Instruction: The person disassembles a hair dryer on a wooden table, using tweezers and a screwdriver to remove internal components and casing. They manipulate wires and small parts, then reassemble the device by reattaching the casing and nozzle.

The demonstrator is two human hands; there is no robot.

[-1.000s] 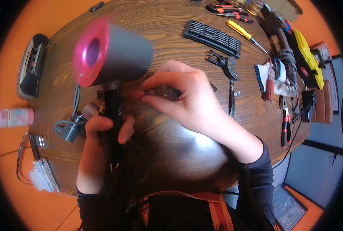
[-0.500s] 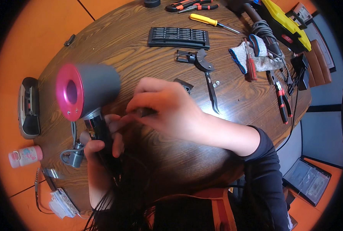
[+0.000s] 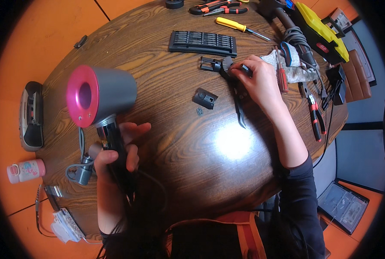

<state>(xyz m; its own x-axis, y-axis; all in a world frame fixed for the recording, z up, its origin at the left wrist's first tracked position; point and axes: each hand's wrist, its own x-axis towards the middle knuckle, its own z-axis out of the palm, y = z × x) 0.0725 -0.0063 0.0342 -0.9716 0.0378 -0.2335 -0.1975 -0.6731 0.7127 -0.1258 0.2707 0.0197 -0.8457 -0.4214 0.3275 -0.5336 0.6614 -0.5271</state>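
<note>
My left hand (image 3: 114, 157) is wrapped around the black handle of a hair dryer (image 3: 114, 93), holding it upright at the left, its pink ring facing left. Dark hair covers the handle's lower end. Over the far right part of the table, my right hand (image 3: 259, 80) pinches a small dark piece (image 3: 246, 69), too small to name. Its fingertips are beside a black bracket-like part with a rounded end (image 3: 214, 64). Black tweezers (image 3: 240, 110) lie just below that hand. A black cover piece (image 3: 205, 98) and a tiny grey part (image 3: 199, 111) sit nearer the middle.
Beyond stands a black bit case (image 3: 203, 43), with a yellow screwdriver (image 3: 231, 23) behind it. At right lie a red screwdriver (image 3: 282, 75), a work glove (image 3: 302, 73) and red-black pliers (image 3: 315, 114). A grey cord (image 3: 73, 168) hangs by the dryer.
My right hand has gone from beside the dryer's handle to the far right, by the black bracket-like part. The cover piece is now uncovered to view. My left hand still holds the dryer.
</note>
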